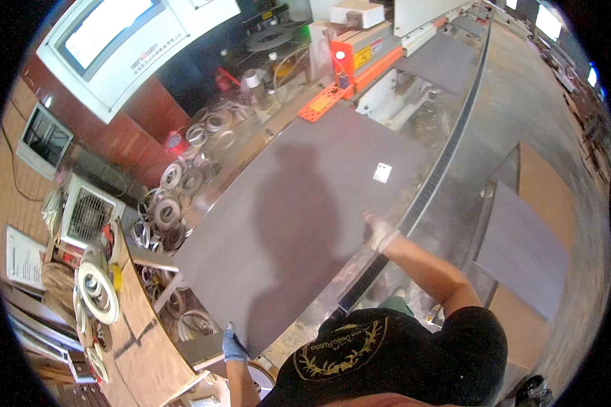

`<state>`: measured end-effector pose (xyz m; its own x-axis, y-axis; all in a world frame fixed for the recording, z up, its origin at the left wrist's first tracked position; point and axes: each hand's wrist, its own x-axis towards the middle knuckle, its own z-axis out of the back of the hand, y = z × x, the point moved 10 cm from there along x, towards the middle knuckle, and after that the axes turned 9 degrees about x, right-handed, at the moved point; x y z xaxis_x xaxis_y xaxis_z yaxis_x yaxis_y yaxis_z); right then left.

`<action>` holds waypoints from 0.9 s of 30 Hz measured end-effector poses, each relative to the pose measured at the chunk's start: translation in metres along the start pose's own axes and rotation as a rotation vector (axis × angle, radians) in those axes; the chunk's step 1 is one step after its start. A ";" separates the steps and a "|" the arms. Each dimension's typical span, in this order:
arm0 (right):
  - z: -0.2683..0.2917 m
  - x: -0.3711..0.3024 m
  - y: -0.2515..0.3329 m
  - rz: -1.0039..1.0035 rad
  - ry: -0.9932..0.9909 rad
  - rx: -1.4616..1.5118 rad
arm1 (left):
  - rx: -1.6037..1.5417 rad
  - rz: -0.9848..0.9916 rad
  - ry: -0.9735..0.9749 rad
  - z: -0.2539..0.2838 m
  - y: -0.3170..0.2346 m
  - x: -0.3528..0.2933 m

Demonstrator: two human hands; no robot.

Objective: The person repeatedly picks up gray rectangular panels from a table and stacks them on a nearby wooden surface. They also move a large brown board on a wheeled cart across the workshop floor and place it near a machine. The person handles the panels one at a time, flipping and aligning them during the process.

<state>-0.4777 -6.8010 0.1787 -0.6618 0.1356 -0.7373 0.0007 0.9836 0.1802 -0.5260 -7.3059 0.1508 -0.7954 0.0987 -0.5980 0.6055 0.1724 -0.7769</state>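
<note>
A large flat grey-brown panel (360,152) lies in front of me, its far end at an orange machine guard (321,103). My shadow falls across it, and a small white label (382,172) sits near its right side. At the near left corner, my left hand (234,346), in a blue-grey glove, grips the panel with the thumb up along its edge. My right hand (380,234), in a pale glove, holds the panel's right edge. The fingers under the panel are hidden on both hands.
A long machine (380,54) runs away along the far side, beside a dark slotted track (448,146). Many edging rolls (166,211) are piled at left under a control screen (108,27). Stacked panels (526,247) lie at right; a wooden board (139,339) stands near left.
</note>
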 end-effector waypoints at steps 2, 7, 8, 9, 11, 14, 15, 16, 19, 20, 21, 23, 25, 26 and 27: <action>-0.012 -0.026 -0.002 -0.025 -0.129 -0.018 | 0.018 0.048 0.053 0.005 0.006 0.000; 0.001 -0.017 0.018 0.108 -0.198 -0.043 | 0.022 0.048 0.110 -0.016 0.006 0.007; -0.003 -0.021 0.017 0.098 -0.201 -0.043 | -0.028 0.084 0.120 -0.014 0.012 0.008; 0.007 -0.008 0.021 0.097 -0.208 -0.056 | -0.023 0.089 0.145 -0.021 0.014 0.011; 0.024 0.015 0.030 0.126 -0.208 -0.088 | -0.012 0.097 0.186 -0.029 0.015 0.011; 0.020 0.018 0.037 0.169 -0.226 -0.166 | 0.035 0.132 0.111 -0.021 0.018 0.004; 0.023 0.011 0.039 0.157 -0.283 -0.190 | 0.049 0.155 0.086 -0.024 0.018 0.002; 0.026 0.008 0.042 0.159 -0.293 -0.180 | 0.104 0.159 0.078 -0.031 0.014 0.000; 0.030 0.012 0.046 0.123 -0.304 -0.159 | 0.195 0.159 0.044 -0.043 0.009 -0.007; 0.033 0.017 0.046 0.106 -0.308 -0.151 | 0.187 0.165 0.038 -0.047 0.009 -0.009; 0.031 0.021 0.046 0.076 -0.276 -0.162 | 0.177 0.166 0.028 -0.047 0.009 -0.011; 0.034 0.031 0.048 0.020 -0.217 -0.179 | 0.188 0.139 0.032 -0.052 0.006 -0.010; 0.047 0.070 0.052 -0.028 -0.081 -0.126 | 0.195 0.131 0.050 -0.059 0.007 -0.004; 0.047 0.082 0.051 -0.055 -0.009 -0.102 | 0.193 0.132 0.057 -0.061 0.008 -0.003; 0.037 0.067 0.049 -0.068 -0.025 -0.116 | 0.188 0.132 0.057 -0.059 0.009 -0.004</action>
<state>-0.4941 -6.7389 0.1136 -0.6385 0.0733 -0.7662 -0.1315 0.9704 0.2025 -0.5194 -7.2471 0.1576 -0.7062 0.1648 -0.6886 0.6942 -0.0302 -0.7192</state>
